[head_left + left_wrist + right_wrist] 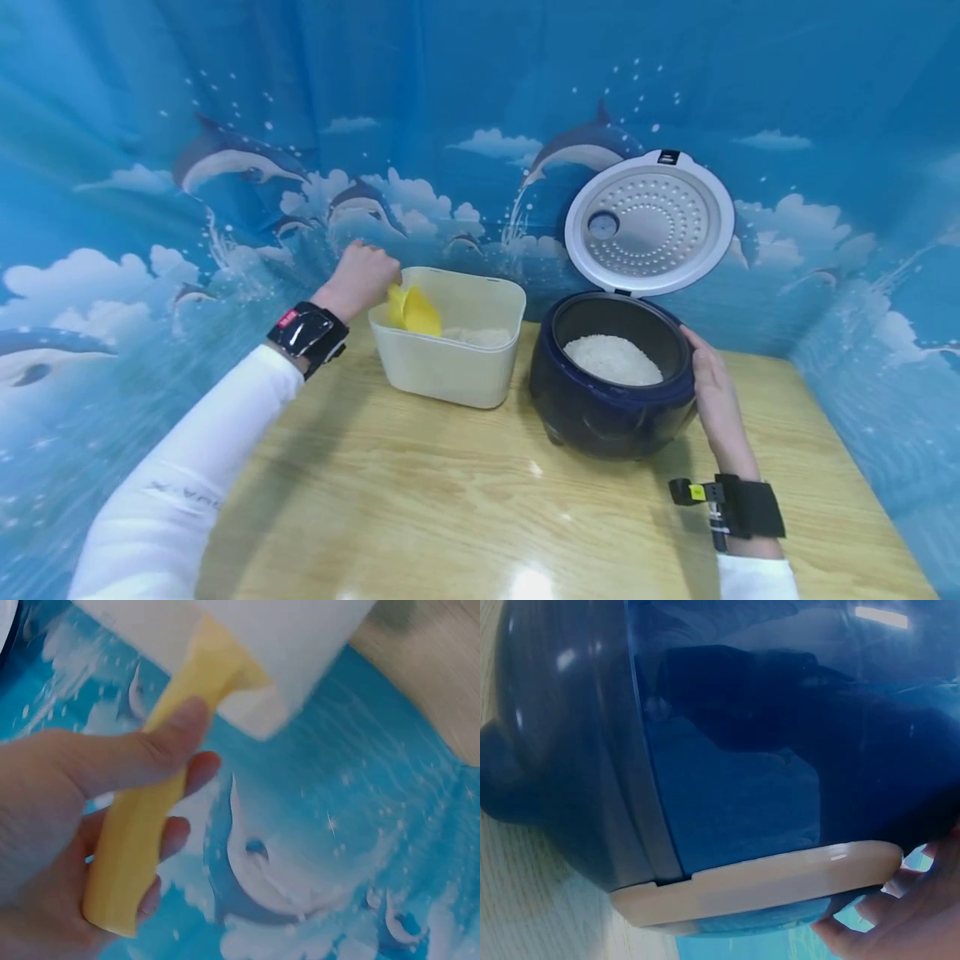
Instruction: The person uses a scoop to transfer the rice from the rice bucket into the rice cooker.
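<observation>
My left hand point(362, 279) grips the handle of a yellow scoop point(417, 312), whose head dips inside a cream bin point(450, 367). Pale rice point(480, 337) lies at the bottom of that bin. In the left wrist view the fingers and thumb wrap round the scoop's thick yellow handle point(135, 847). To the right stands a dark blue rice cooker point(611, 421) with white rice point(613, 359) in its pot. My right hand point(712, 383) rests against the cooker's right side, fingers laid along the rim. The right wrist view shows the hand point(907, 915) at the cooker's edge.
The cooker's lid point(649, 225) stands raised behind the pot. Both containers sit on a wooden table point(420, 483), close to a blue dolphin-print curtain point(450, 100) that hangs behind and at both sides.
</observation>
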Demonstrator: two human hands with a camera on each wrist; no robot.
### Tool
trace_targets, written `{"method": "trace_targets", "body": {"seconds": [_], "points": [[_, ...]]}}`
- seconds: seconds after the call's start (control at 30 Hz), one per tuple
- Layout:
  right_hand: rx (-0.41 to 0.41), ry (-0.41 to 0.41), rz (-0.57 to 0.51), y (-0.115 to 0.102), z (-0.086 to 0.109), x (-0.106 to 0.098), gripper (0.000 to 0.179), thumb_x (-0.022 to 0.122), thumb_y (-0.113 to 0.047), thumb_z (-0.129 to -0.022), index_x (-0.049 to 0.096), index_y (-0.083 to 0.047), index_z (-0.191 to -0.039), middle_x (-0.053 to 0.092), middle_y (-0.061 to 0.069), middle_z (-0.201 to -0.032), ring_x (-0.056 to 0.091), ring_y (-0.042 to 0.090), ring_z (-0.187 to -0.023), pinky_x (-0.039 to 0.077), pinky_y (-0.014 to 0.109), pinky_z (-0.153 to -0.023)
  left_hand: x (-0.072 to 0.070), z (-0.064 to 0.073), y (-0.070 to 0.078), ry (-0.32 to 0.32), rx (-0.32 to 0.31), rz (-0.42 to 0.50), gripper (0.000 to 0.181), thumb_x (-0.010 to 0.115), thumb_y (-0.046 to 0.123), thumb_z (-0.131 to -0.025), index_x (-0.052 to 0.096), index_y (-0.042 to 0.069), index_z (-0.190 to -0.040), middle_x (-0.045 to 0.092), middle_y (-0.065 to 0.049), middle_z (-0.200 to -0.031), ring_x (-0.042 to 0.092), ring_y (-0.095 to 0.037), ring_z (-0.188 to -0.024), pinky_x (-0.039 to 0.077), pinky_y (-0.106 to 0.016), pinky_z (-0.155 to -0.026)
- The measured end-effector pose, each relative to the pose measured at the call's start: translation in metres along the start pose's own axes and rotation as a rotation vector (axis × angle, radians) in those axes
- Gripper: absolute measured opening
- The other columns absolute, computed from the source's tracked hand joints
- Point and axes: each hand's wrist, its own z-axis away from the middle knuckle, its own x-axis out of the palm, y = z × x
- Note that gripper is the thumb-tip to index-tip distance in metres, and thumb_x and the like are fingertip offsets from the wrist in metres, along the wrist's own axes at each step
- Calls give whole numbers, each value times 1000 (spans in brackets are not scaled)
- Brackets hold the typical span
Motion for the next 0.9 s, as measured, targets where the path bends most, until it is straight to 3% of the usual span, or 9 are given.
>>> {"method": "trace_targets", "body": {"seconds": [0.13,0.27,0.43,0.57,0.7,0.9], "points": [[-4,-7,-5,2,0,3,53,21,-29,-113,31,-4,-158,24,25,-163,16,46,-150,9,63,-118,17,-8,9,-22,27,27,13,72,-5,-87,79,6,-90,74,-13,-85,63,-29,-77,47,-51,-89],[-2,-12,-2,1,0,3,53,21,-29,-113,30,-4,-158,24,25,-163,15,46,-150,9,61,-119,31,-12,12,-61,17,133,15,80,2,-83,79,5,-98,76,-16,-97,68,-33,-85,48,-54,-91],[0,3,7,1,-1,1,53,20,-30,-113,30,-5,-159,24,23,-163,16,44,-150,9,57,-120,38,-22,20,-133,-22,237,26,83,14,-84,78,4,-107,74,-17,-110,68,-37,-96,53,-53,-85],[8,2,8,-1,0,1,54,21,-33,-113,30,-6,-159,24,22,-164,15,43,-151,9,58,-120,43,-26,25,-184,-63,316,30,81,18,-86,76,5,-113,73,-15,-116,66,-38,-105,49,-56,-92],[12,3,7,-2,1,2,55,21,-34,-113,30,-6,-159,23,23,-164,15,43,-151,8,57,-121,53,-25,28,-227,-109,457,31,80,17,-88,75,5,-116,73,-15,-118,65,-37,-109,45,-60,-98],[12,9,-1,0,0,1,54,20,-32,-113,30,-4,-158,24,23,-164,16,42,-151,8,53,-122,70,-25,26,-305,-104,613,29,76,15,-92,75,4,-118,72,-15,-118,65,-33,-108,50,-48,-97]]}}
